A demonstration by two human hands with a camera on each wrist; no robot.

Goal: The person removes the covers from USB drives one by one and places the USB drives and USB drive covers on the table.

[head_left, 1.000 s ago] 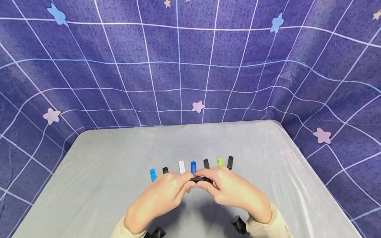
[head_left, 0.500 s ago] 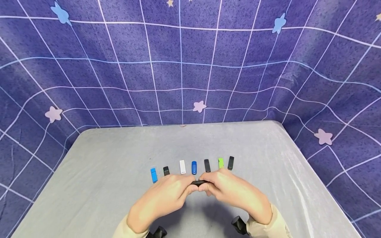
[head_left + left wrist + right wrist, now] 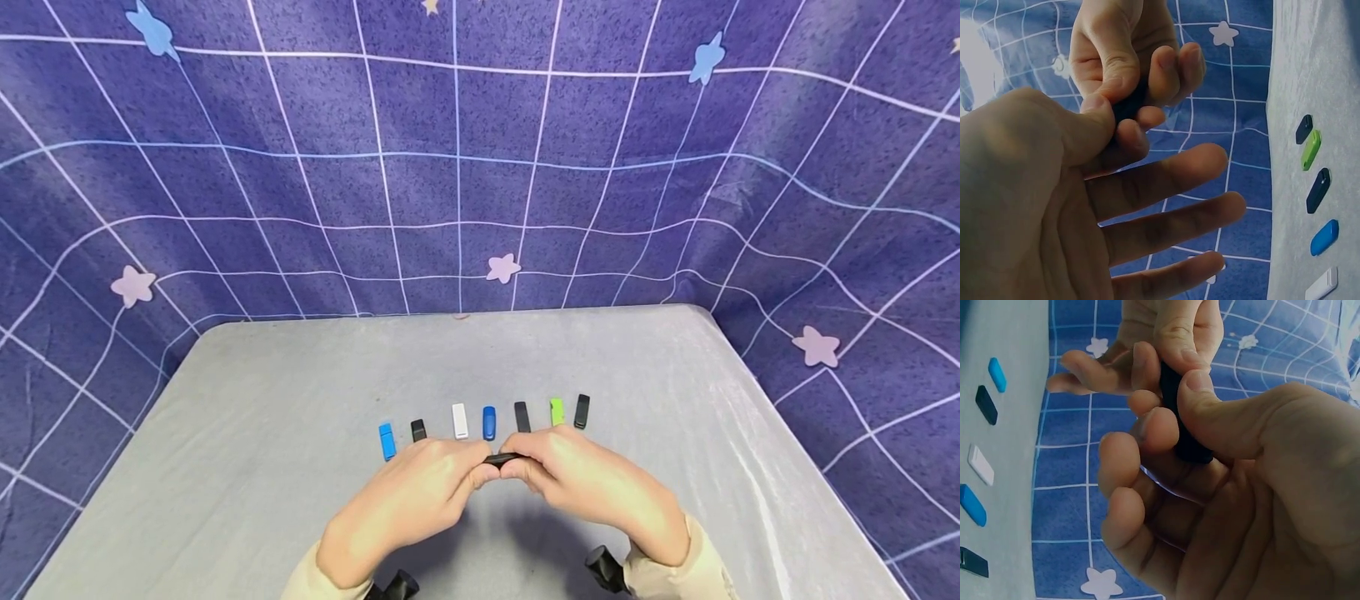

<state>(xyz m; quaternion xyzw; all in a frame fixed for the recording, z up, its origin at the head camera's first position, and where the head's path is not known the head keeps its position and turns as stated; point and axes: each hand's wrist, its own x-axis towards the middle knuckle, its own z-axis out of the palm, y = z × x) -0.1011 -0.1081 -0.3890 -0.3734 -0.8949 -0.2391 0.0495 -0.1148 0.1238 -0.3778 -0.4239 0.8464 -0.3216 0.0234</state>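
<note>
Both hands meet over the near middle of the table, holding a slim black USB stick (image 3: 501, 459) above the surface. My left hand (image 3: 411, 492) pinches one end between thumb and forefinger; in the left wrist view its other fingers extend, spread apart. From the other side my right hand (image 3: 592, 479) pinches the stick with thumb and forefinger, the remaining fingers curled loosely, as the right wrist view shows. The two thumb tips nearly touch along the dark body (image 3: 1188, 434). Fingers cover much of the stick, so its ends are partly hidden.
Beyond the hands several USB sticks lie in a row on the grey cloth table (image 3: 262, 467): light blue (image 3: 387, 442), black (image 3: 418, 430), white (image 3: 460, 422), blue (image 3: 489, 423), black (image 3: 522, 417), green (image 3: 557, 411), black (image 3: 582, 412). A purple-blue grid curtain (image 3: 420, 192) surrounds the table.
Since a second ago the hands have drawn closer together on the black stick, and less of it shows between them. Over the last half second they have hardly moved.
</note>
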